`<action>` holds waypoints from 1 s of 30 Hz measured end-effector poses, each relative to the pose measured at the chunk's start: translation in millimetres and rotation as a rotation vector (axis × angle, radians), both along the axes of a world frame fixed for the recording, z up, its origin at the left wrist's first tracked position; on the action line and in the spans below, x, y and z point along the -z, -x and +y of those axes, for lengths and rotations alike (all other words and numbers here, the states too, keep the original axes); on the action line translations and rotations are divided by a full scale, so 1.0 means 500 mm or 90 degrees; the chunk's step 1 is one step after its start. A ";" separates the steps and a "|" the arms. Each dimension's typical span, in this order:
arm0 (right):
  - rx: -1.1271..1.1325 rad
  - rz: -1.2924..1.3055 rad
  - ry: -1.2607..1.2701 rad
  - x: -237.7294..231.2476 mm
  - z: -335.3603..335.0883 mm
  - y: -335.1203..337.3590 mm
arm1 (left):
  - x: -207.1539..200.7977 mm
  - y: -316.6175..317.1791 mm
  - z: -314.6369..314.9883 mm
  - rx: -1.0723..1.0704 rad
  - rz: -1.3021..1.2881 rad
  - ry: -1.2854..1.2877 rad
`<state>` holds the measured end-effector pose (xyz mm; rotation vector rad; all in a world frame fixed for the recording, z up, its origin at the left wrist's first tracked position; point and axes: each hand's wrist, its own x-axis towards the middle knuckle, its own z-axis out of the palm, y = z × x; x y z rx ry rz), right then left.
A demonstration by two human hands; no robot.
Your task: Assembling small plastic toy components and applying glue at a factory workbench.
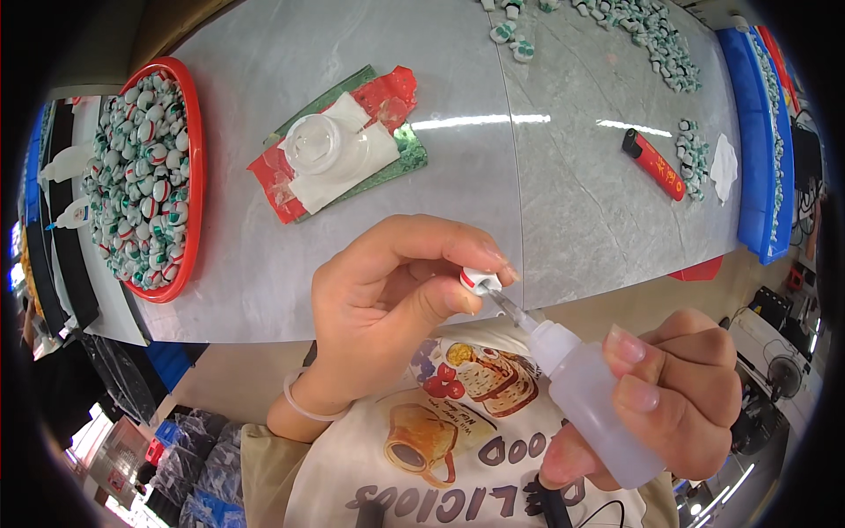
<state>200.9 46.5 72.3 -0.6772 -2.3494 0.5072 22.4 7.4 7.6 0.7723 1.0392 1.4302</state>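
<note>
Between thumb and fingertips, my left hand (378, 290) pinches a small white piece with a red band (478, 281), its hollow side turned toward the right. My right hand (678, 396) is wrapped round a translucent squeeze bottle (591, 400), tilted with its thin nozzle pointing up and left. The nozzle tip reaches the opening of the small piece; whether any liquid comes out is too small to tell. Both hands are held above the near edge of the grey table (352, 255), in front of a printed apron (352, 475).
A red basket (195, 176) full of small white, green and red pieces stands at left. A clear round cup (312, 143) sits on white tissue over red and green sheets. At right lie a red lighter (653, 165), more pieces (656, 44) and a blue bin (753, 158).
</note>
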 end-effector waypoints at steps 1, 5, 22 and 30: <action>-0.005 -0.030 0.012 -0.004 0.000 -0.001 | 0.000 0.000 0.000 0.002 0.001 0.000; 0.036 0.033 -0.056 0.007 -0.011 0.008 | 0.000 -0.001 0.003 -0.003 0.000 -0.006; -0.007 -0.008 -0.025 0.006 0.001 -0.003 | -0.001 0.001 0.001 0.001 -0.013 0.004; 0.006 -0.027 -0.036 -0.001 -0.004 -0.003 | -0.002 -0.001 0.003 0.004 -0.017 0.006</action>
